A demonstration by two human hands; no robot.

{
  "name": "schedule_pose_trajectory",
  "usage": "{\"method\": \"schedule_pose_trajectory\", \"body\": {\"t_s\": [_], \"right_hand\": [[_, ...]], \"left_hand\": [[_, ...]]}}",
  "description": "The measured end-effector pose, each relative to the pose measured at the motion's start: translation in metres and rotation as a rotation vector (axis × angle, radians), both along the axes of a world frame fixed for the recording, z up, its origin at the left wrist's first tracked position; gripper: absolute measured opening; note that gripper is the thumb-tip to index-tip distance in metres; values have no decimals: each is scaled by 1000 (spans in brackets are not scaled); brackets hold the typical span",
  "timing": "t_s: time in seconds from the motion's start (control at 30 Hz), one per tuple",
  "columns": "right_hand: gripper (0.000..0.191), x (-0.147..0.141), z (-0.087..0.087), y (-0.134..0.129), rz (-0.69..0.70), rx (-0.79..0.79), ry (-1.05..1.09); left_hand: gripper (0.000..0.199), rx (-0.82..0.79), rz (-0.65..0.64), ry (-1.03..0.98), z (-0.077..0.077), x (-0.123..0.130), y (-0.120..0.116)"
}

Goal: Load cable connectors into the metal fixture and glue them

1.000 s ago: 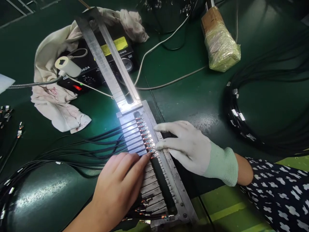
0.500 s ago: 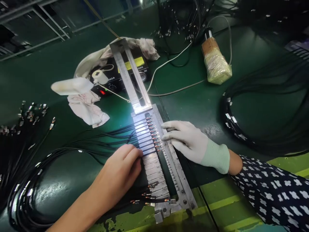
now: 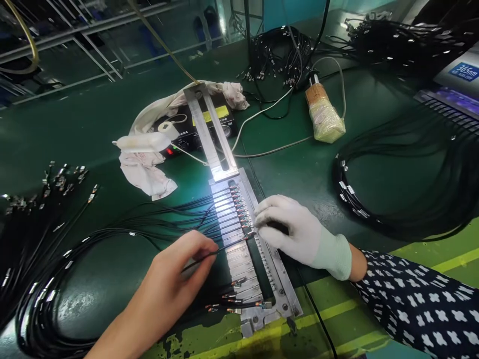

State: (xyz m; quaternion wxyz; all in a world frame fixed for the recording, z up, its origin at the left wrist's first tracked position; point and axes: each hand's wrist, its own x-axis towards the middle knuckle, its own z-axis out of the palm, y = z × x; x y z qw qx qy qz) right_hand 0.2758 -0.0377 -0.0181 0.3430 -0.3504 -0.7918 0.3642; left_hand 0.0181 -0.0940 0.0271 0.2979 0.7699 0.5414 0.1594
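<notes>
My bare left hand (image 3: 179,279) pinches a black cable (image 3: 224,248) between thumb and fingers. This cable slants across the slotted metal fixture (image 3: 243,267), its copper-and-metal end (image 3: 249,235) over the fixture's long opening. At that end is my right hand (image 3: 288,229) in a white glove, fingers curled and fingertips drawn together by the metal rail. What the gloved fingertips hold, if anything, is hidden. Farther up the fixture, several black cables (image 3: 198,207) lie side by side in the slots. Loose cable ends (image 3: 228,304) rest across its near part.
A black control box (image 3: 194,132) with a cloth (image 3: 149,174) stands behind the fixture. Cable bundles lie at left (image 3: 41,299) and right (image 3: 348,194). A wrapped plastic bottle-like object (image 3: 325,117) is at the back, and a device with a blue label (image 3: 464,71) at far right.
My left hand has drawn back slightly with a cable now showing in its pinch. The gloved right fingers, earlier stretched over the rail, have curled in towards the cable's end. The view has shifted.
</notes>
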Motion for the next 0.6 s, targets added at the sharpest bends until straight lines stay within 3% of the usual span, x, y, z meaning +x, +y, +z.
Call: {"method": "schedule_pose_trajectory", "body": {"t_s": [0.2,0.33,0.43,0.6], "right_hand": [[24,-8,13,-15,125,-74,81],[25,-7,17,-18,225,-141,128],[26,-7,19,-17,301,-162,153],[28,-6,16,-18,384,-141,160]], "left_hand": [[7,-8,32,-80,12,13,-23],[18,-143,55,-145,13,36,-25],[10,-266,74,-215,12,51,-21],[23,-438,138,-375,14,58,-16]]}}
